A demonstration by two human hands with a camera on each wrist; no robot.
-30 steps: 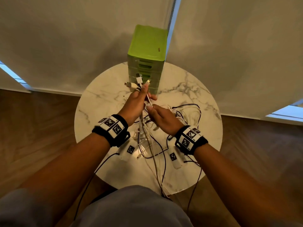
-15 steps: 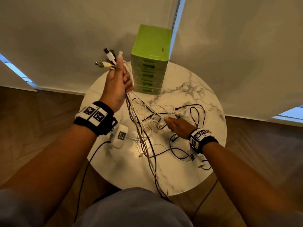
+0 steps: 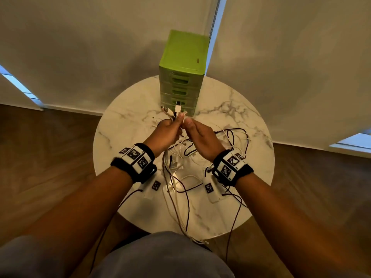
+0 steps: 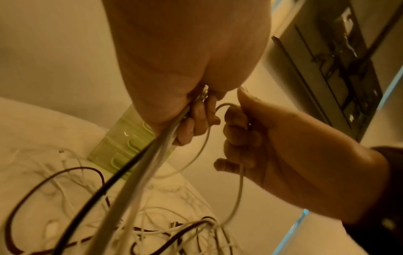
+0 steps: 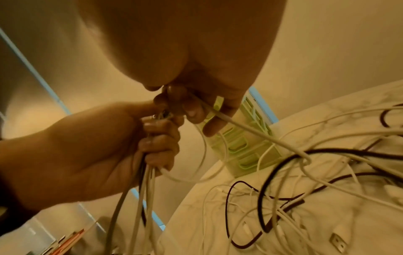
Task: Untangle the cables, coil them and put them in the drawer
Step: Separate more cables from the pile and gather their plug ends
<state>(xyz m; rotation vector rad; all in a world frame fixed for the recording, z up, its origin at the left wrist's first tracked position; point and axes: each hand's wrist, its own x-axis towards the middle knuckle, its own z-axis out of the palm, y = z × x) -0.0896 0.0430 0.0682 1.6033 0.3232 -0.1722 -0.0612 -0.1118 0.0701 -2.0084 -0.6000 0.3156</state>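
A tangle of white and dark cables (image 3: 200,155) lies on the round marble table (image 3: 124,121). My left hand (image 3: 168,131) grips a bundle of cable ends (image 3: 172,113), whose plugs stick up above the fist; the strands hang down from it (image 4: 139,172). My right hand (image 3: 198,135) meets it and pinches one white cable (image 5: 240,126) between thumb and fingers, close to the bundle. The green drawer unit (image 3: 182,77) stands at the table's far edge, just beyond both hands, with all drawers closed.
Cable strands hang over the table's near edge (image 3: 190,233) toward my lap. A white adapter (image 5: 338,239) lies among the cables on the right. Pale blinds close off the far side; wooden floor (image 3: 50,157) surrounds the table.
My left hand came down from its raised position with the bundle to just in front of the drawers. My right hand left the pile on the table and rose to meet it, holding a white cable.
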